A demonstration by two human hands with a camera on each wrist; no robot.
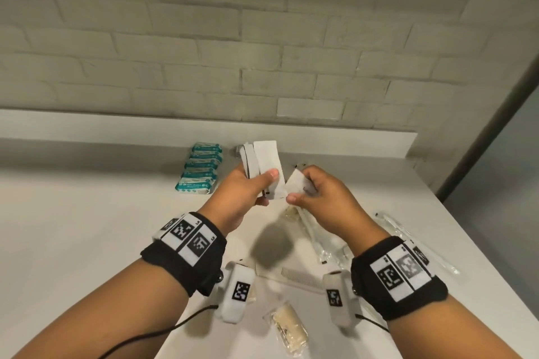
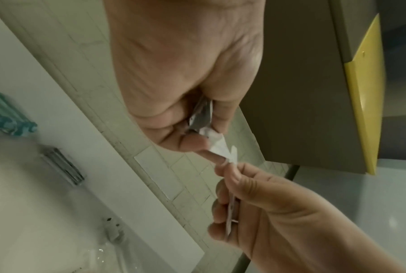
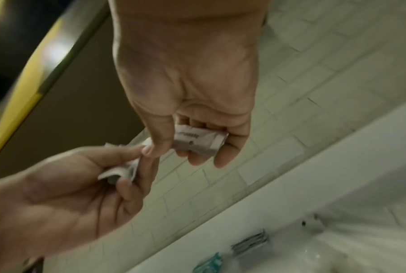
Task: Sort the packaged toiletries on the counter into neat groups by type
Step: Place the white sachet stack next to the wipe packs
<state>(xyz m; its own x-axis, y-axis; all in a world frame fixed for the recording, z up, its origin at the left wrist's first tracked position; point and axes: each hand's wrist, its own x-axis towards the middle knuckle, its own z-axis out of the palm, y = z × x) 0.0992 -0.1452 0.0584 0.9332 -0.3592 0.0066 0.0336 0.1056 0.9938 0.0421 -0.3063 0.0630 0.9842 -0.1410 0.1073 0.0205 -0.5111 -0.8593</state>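
Both hands are raised above the desk point(image 1: 87, 242). The left hand point(image 1: 242, 192) holds a fanned stack of white sachets point(image 1: 264, 167): its thumb lies across the front of the stack and its fingers point(image 2: 192, 144) curl behind, clamped on it, so the sachets stick up past the knuckles. The right hand point(image 1: 316, 198) pinches a single white sachet point(image 1: 296, 183) between thumb and curled fingers point(image 3: 204, 157), just beside the lower corner of the stack; whether the two touch cannot be told. On the desk behind the left hand lies a row of teal packets point(image 1: 201, 167) by the wall. Near the wrists lie a wrapped comb point(image 1: 297, 277), clear-wrapped long items point(image 1: 420, 242) and a beige wrapped pack point(image 1: 287, 326).
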